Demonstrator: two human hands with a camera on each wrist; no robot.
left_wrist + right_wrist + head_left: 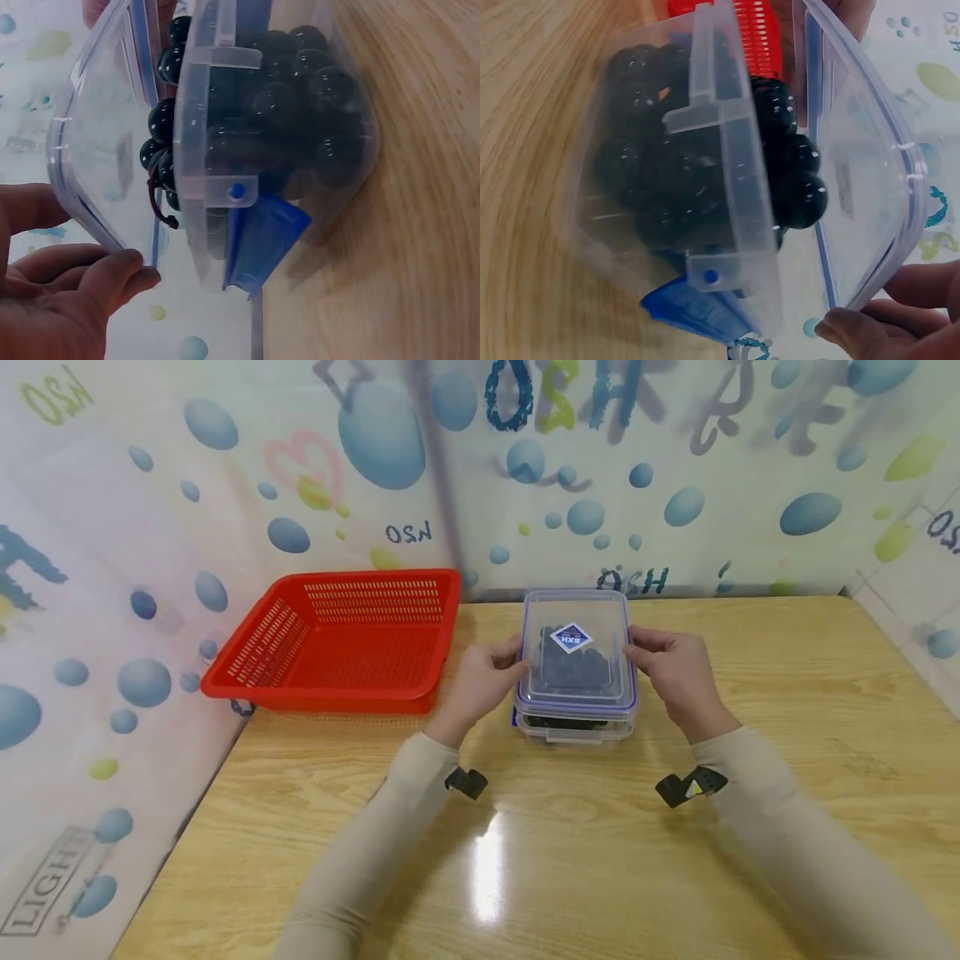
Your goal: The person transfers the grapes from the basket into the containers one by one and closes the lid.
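Observation:
Both hands hold a clear plastic lid [576,687] with a purple-blue seal and a diamond-shaped sticker, just above a clear food container [193,154]. My left hand [478,687] pinches the lid's left edge between thumb and fingers. At the opposite edge, my right hand [681,675] grips it the same way. Dark grapes [804,196] fill the container and bulge over its rim, a brown stem among them. A gap separates lid and rim in both wrist views. Blue side latches [266,244] hang outward from the container.
A red slotted plastic basket [360,700] stands left of the container, near the wall. Under everything is a wood-grain table [570,860]. A patterned sheet [480,485] covers the wall behind and at the sides.

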